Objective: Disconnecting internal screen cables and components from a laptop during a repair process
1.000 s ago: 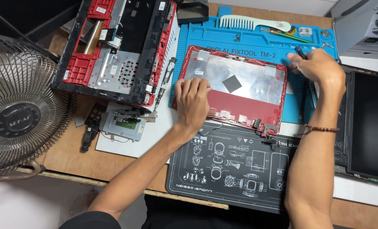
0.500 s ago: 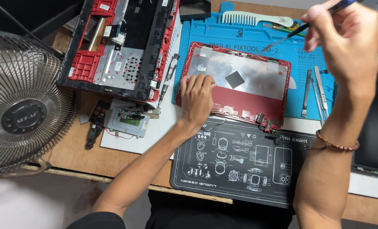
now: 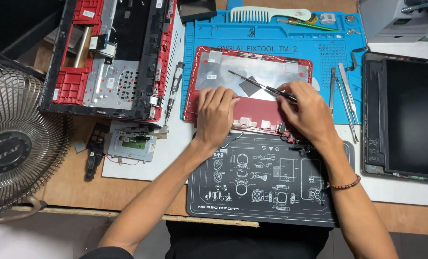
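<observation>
Both hands are set over the red laptop lid (image 3: 252, 91) lying on the blue mat (image 3: 281, 43). The left hand (image 3: 217, 115) is pressed flat on the lid, fingers together. Black tweezers (image 3: 259, 86) are pinched by the right hand (image 3: 307, 112), tips pointed leftward over the silver lining.

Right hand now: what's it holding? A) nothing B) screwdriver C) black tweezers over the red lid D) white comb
C: the right hand grips black tweezers whose tips reach over the silver inside of the red laptop lid, while the left hand presses flat on the lid.
</observation>
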